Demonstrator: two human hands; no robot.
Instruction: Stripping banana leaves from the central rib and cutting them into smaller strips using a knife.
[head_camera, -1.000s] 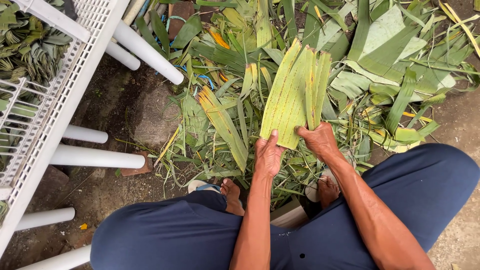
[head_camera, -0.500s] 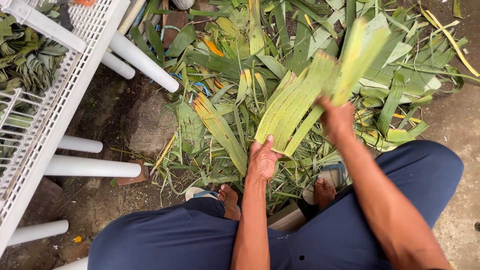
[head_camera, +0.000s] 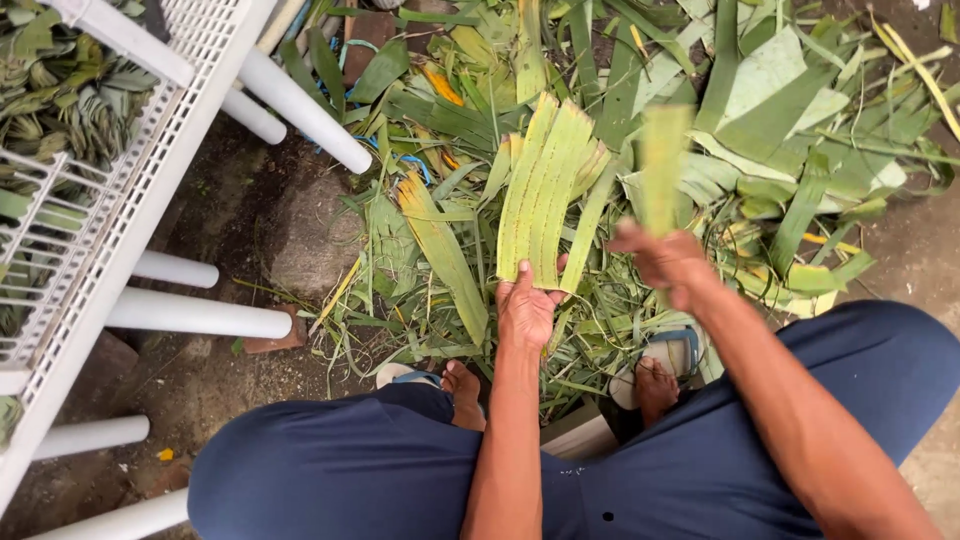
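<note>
Between the knees: two bare feet (head_camera: 462, 385), each on a sandal, on the dirt.
Left hand (head_camera: 527, 308): fingers closed on the base of a pleated leaf bundle (head_camera: 545, 190), held upright over the pile.
Right hand (head_camera: 665, 262): fingers closed on one separated leaf strip (head_camera: 664, 165), blurred.
Step in hand: apparently splitting strips off the bundle.
Next move calls for: a firm left grip and a straight pull.
Farther out: one leaf pile (head_camera: 800, 130); one white plastic rack (head_camera: 140, 170).

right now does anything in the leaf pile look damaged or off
The long leaf left of the left hand has a yellow-orange, browned tip. The strip in the right hand is blurred. Nothing else stands out.
</note>
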